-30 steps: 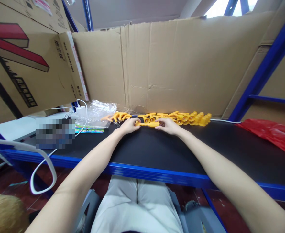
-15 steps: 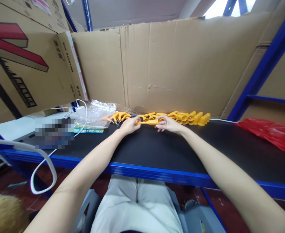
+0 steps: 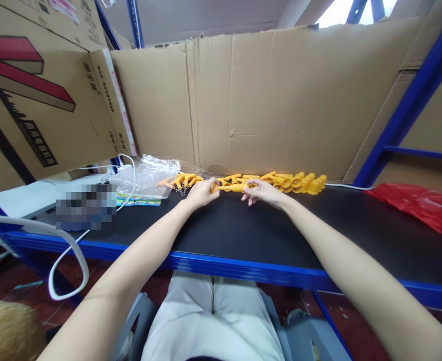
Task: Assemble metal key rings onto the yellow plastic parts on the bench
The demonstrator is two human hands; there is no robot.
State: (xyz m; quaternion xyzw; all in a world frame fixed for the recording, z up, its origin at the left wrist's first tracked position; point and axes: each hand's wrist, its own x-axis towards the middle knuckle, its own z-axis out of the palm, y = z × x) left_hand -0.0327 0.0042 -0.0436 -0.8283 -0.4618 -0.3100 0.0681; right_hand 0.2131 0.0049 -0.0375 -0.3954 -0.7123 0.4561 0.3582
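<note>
My left hand [image 3: 202, 194] is closed with its fingertips on the left end of a slim yellow plastic part [image 3: 234, 188]. Thumb and fingers of my right hand [image 3: 263, 192] pinch the same part at its wider right end. It lies sideways between both hands, just above the black tabletop [image 3: 239, 235]. Directly behind, a row of similar yellow plastic pieces stretches across the table; forked ones [image 3: 188, 179] are at the left and cup-shaped ones [image 3: 299, 183] at the right. Several small metal screws or springs [image 3: 183, 190] sit beside the forked pieces, too small to tell which.
A clear plastic bag [image 3: 149, 175] and a colourful packet [image 3: 140, 200] lie left of the yellow row. A white cable [image 3: 68, 245] loops over the table's left end. A red plastic bag [image 3: 416, 205] is at the right. Cardboard [image 3: 273, 100] stands along the back.
The yellow part has turned slightly between my hands. Both hands stay almost in the same place, still gripping its ends.
</note>
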